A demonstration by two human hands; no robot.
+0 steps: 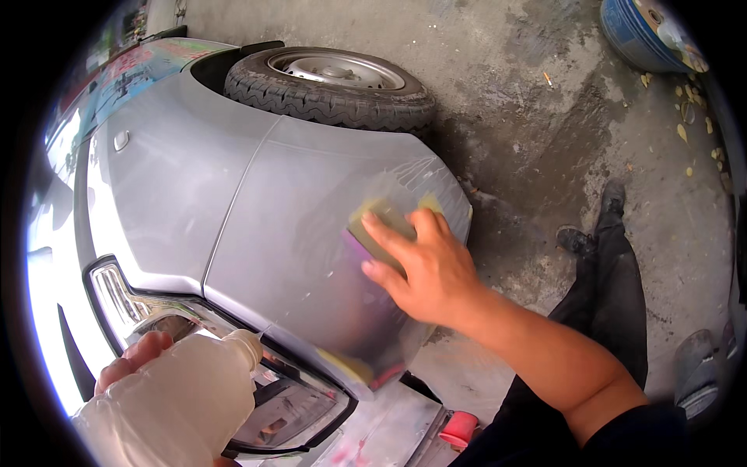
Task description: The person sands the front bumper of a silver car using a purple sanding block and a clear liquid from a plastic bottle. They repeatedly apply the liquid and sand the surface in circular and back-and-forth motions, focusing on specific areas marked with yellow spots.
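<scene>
My right hand (432,262) presses a sanding block (369,242), olive-green with a purple lower edge, flat on the silver bumper corner (303,216) of a vehicle. Wet streaks run down the panel beyond my fingers. Yellowish patches show near the block and along the lower edge, beside dark and red areas. At lower left, my left hand (137,359) grips a translucent plastic bottle (181,397), which hides much of that hand. The bottle lies tilted, its neck towards the bumper, with a thin clear stream or tip at its mouth. Below it is the headlight (297,405).
A silver fender (175,175) adjoins the bumper along a seam, with a tyred wheel (332,105) behind. My dark-trousered legs (610,280) stand on stained concrete. A blue bucket (624,41) sits at upper right, near fallen leaves. A red cup (460,429) is below the bumper.
</scene>
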